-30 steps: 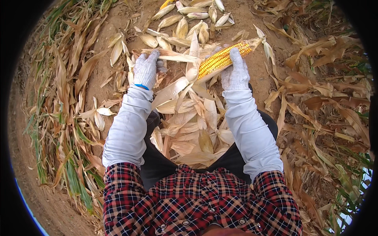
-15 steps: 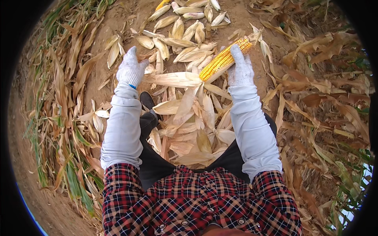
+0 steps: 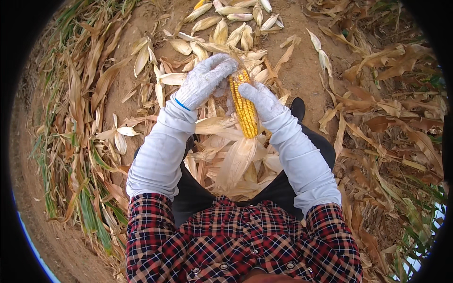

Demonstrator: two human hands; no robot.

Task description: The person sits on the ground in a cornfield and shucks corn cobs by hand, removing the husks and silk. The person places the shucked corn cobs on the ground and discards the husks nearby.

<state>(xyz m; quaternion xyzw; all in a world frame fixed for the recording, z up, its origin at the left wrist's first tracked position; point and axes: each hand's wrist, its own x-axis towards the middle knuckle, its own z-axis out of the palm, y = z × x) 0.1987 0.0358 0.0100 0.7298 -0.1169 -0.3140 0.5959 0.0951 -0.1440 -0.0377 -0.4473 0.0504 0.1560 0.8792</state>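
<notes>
Head view: brown bare soil (image 3: 309,80) all round, a scatter of pale, husk-wrapped ears (image 3: 220,32) on its far side, a heap of dry, papery husks (image 3: 207,153) near, between the knees. Centre stage, above that heap, the long yellow ear of corn (image 3: 246,113), kernels bared, broad pale husk leaf (image 3: 237,162) at its near end! Right hand (image 3: 264,100), white-gloved, grips its right side, thumb across the kernels. Left hand (image 3: 207,78), white-gloved too, curls over the far tip; whether those fingers pinch anything, can't tell. Best technique, I'd judge: steady right grip, left fingers gathering strands close to the tip.
</notes>
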